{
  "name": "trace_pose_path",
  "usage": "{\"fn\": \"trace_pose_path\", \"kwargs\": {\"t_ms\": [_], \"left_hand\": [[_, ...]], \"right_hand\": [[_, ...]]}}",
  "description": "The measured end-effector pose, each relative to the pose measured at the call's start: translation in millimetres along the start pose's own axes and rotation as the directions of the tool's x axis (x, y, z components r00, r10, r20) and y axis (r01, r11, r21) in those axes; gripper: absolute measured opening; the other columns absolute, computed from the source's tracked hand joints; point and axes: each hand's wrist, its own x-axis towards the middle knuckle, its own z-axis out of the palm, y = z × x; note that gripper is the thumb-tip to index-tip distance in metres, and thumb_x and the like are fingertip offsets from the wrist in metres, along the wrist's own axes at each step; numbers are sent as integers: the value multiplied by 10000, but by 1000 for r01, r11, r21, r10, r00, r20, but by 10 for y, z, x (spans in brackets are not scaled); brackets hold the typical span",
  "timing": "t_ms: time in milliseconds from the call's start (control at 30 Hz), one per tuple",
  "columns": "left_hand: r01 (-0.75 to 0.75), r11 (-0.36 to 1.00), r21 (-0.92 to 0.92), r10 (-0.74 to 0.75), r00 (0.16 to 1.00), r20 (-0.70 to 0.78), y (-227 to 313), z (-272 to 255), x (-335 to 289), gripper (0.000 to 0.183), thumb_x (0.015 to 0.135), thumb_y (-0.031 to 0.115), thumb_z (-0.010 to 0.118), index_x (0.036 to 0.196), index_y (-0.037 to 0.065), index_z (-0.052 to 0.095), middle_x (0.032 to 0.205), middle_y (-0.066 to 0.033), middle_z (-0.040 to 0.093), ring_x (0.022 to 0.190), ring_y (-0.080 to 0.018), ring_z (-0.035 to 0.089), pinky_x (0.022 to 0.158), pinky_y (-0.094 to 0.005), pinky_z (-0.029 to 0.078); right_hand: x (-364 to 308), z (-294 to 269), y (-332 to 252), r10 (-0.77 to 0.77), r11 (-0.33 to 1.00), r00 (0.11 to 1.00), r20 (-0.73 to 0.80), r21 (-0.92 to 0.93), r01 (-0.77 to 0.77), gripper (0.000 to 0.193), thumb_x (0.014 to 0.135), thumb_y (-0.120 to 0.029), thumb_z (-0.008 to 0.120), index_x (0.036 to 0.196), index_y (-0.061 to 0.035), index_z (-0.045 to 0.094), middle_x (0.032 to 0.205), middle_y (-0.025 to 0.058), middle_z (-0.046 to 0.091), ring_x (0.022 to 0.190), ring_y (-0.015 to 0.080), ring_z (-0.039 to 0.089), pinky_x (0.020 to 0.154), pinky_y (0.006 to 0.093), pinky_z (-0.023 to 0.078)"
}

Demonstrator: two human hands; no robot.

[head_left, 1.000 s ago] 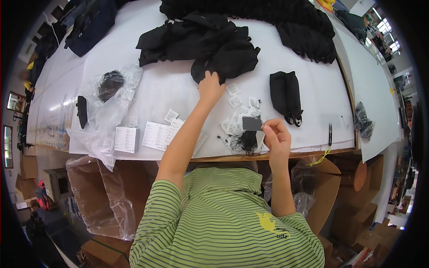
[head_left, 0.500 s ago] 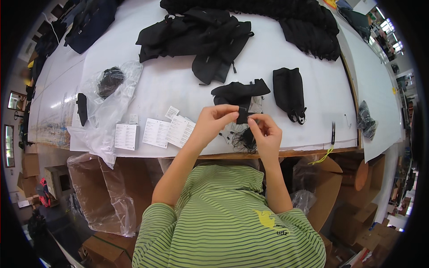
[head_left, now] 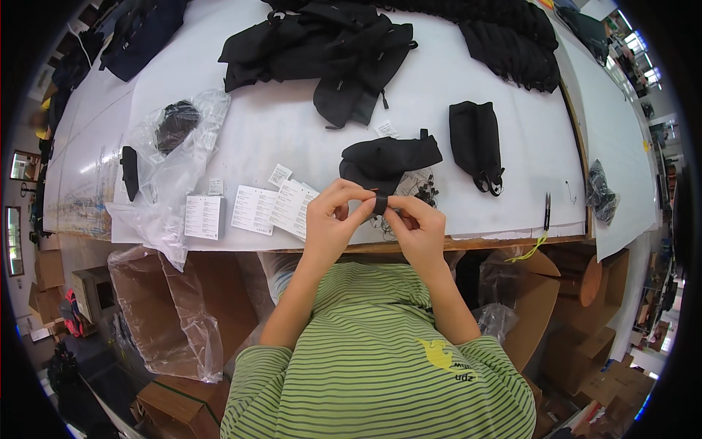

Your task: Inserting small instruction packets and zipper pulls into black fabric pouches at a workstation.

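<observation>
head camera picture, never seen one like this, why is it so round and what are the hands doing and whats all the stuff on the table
The picture comes from a wide fisheye camera worn on a person's head, looking down. That lens bends straight edges, so the white table looks curved. The striped green shirt at the bottom is the wearer's own body, and the two arms rising from it are theirs.

The left hand and right hand meet at the table's near edge, and their fingers pinch a small black piece between them. What it is exactly is too small to tell.

Just beyond the hands lies a black fabric item, with a black pouch to its right. A pile of black garments sits farther back. On the left are white paper tags and clear plastic bags. Small scissors lie at the right.
</observation>
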Motion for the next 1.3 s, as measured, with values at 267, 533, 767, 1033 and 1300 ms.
{"fn": "trace_pose_path", "kwargs": {"t_ms": [267,533,767,1033,1300], "left_hand": [[-8,937,-349,-31,994,-105,196,-139,-41,52,880,55,606,889,22,566,849,-12,603,594,-39,423,523,-179,329],[205,914,-350,-166,976,138,317,-157,-150,69,881,58,617,913,15,573,686,56,507,594,-3,390,543,-168,297],[176,961,-214,-152,980,125,333,-145,-186,49,842,46,645,864,19,611,594,96,374,548,2,299,517,-183,237],[141,986,-86,-131,985,115,339,-145,-197,67,807,50,664,834,14,614,561,72,327,534,-18,270,504,-202,232],[123,992,-14,-121,988,95,307,-139,-208,74,790,48,665,807,14,601,555,66,317,527,-23,264,501,-203,231]], "right_hand": [[62,-242,-68,124,788,971,203,575,-221,137,868,9,619,955,-33,522,781,4,557,699,70,524,666,197,421],[112,-249,-127,81,701,950,302,660,-269,130,862,-6,629,965,-26,551,874,100,672,772,116,630,616,198,455],[96,-169,-108,225,683,905,361,605,-410,102,898,-98,616,911,-24,546,871,141,703,574,120,629,430,160,381],[62,-117,-93,260,703,884,388,552,-449,159,897,-153,639,848,-21,566,833,94,692,552,112,617,443,178,398],[44,-19,-158,270,728,908,319,549,-410,118,868,-88,667,818,-9,594,786,24,648,598,49,547,518,172,403]]}}
